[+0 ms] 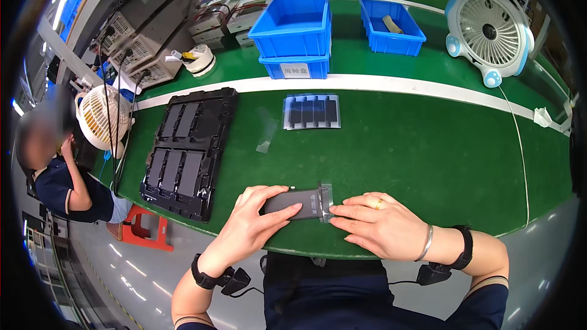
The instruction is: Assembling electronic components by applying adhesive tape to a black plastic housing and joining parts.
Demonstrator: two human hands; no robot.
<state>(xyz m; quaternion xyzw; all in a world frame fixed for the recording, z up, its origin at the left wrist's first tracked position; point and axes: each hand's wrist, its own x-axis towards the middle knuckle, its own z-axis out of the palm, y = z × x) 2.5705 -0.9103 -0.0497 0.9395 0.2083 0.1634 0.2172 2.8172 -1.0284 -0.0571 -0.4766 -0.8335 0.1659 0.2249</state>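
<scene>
A flat dark grey battery [295, 204] with light print lies at the near edge of the green table. My left hand [247, 223] grips its left end, thumb on the face and fingers along the far side. Across the battery's right end sits a clear film strip [326, 201], sticking out past it on both sides. My right hand [379, 223] pinches the strip's right edge with its fingertips; a ring and a bracelet are on this hand and wrist. Beyond the hands lies a sheet of black adhesive pieces [312, 112] on pale backing.
A black tray [211, 140] with several grey batteries lies at left. A loose clear film scrap [265, 137] is beside the sheet. Farther back stand stacked blue bins [290, 33], another blue bin [394, 44] and a fan [489, 30]. A person [67, 183] sits at far left.
</scene>
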